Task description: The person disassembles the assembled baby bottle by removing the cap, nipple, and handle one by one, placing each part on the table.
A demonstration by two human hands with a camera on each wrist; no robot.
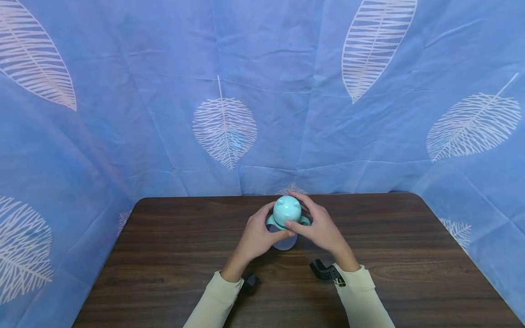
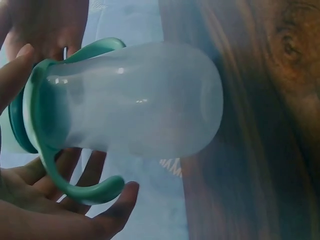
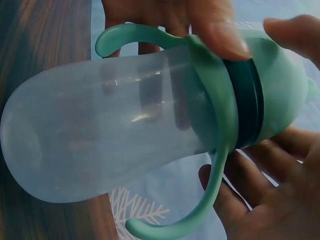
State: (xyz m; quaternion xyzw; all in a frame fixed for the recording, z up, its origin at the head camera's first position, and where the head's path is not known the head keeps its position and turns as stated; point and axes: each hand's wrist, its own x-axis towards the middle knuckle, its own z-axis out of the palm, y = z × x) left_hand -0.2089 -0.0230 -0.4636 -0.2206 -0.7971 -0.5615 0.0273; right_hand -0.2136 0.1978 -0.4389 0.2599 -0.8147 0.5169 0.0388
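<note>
A translucent baby bottle (image 2: 145, 100) with a mint-green domed lid (image 1: 287, 210) stands upright between both hands, near the table's far edge. Whether its base touches the table I cannot tell. Green curved handles (image 3: 175, 231) stick out from its neck, below a darker green ring (image 3: 246, 102). My left hand (image 1: 255, 236) grips the neck and handle area, its thumb lying across the front at the ring. Around the lid curl the fingers and thumb of my right hand (image 1: 324, 228). Parts of the fingers are hidden behind the bottle.
The dark wooden table (image 1: 164, 255) has rounded far corners. Behind it and at its sides hangs a blue cloth (image 1: 279, 118) with white leaf prints. A black strap device (image 1: 326, 271) sits on the right wrist and a black camera (image 1: 249, 282) on the left.
</note>
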